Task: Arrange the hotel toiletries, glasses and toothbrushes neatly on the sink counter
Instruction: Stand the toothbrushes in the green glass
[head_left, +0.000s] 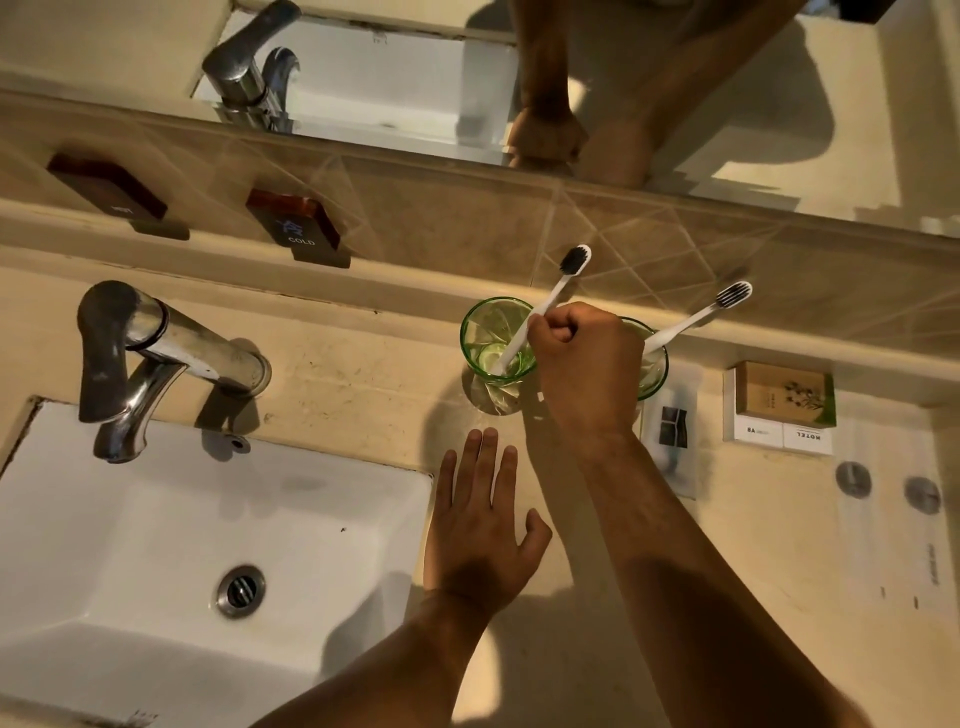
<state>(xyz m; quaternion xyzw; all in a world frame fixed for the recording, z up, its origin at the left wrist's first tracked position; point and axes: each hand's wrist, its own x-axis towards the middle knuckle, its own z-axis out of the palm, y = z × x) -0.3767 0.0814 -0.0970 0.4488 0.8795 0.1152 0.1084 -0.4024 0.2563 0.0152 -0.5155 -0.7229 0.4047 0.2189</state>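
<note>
Two green glasses stand at the back of the beige counter (363, 374). The left glass (480, 338) holds a white toothbrush (558, 283) with dark bristles, and my right hand (587, 364) grips its handle above the rim. The right glass (655, 364) is partly hidden behind that hand and holds a second toothbrush (701, 314) leaning right. My left hand (483, 525) rests flat on the counter in front of the left glass, fingers straight, holding nothing. A brown soap box (784, 395) sits on white hotel boxes (782, 436) to the right.
A white sink basin (156, 519) with a chrome faucet (156, 353) fills the left. A clear packet (672, 431) lies beside the right glass. Two small round caps (888, 486) lie at the far right. Hot and cold signs (293, 223) stand on the tiled ledge under the mirror (389, 78).
</note>
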